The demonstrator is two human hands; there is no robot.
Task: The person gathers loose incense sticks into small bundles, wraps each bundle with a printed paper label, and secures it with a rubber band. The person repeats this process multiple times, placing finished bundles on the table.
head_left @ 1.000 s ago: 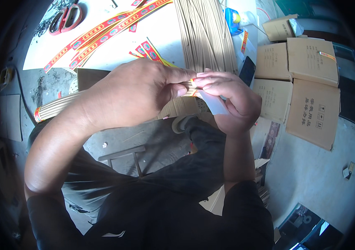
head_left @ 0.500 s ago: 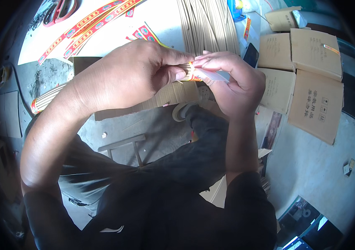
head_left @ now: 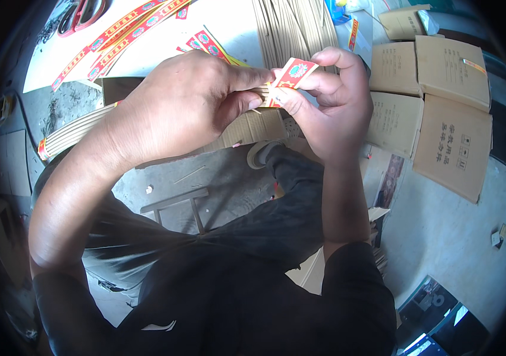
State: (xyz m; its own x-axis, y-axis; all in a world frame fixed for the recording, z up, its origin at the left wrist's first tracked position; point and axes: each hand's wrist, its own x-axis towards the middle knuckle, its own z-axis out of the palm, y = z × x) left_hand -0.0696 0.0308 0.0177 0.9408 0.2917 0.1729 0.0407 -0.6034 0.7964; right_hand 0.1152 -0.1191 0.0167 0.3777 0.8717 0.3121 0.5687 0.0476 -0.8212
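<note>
My left hand [head_left: 196,98] is closed around the end of a bundle of thin tan sticks [head_left: 78,133], pinching it between thumb and forefinger. The bundle seems to run beneath my left forearm to a red-banded far end at the left; the middle is hidden. A red and yellow paper label strip [head_left: 294,72] wraps around the end by my fingertips. Its loose end sticks up to the right, showing a printed flower. My right hand [head_left: 342,110] grips this strip between thumb and fingers, with its forefinger raised and bent.
On the white table [head_left: 229,24] lie more red label strips [head_left: 137,32], red-handled scissors [head_left: 78,18] and a pile of loose sticks [head_left: 294,32]. Flattened cardboard boxes [head_left: 452,142] lie on the right. Below my hands are a cardboard box [head_left: 247,127] and a small frame [head_left: 176,202].
My right hand has turned and opened its fingers somewhat. The strip's loose end, earlier showing its white back, now stands up with its red printed side visible. My left hand stays in place.
</note>
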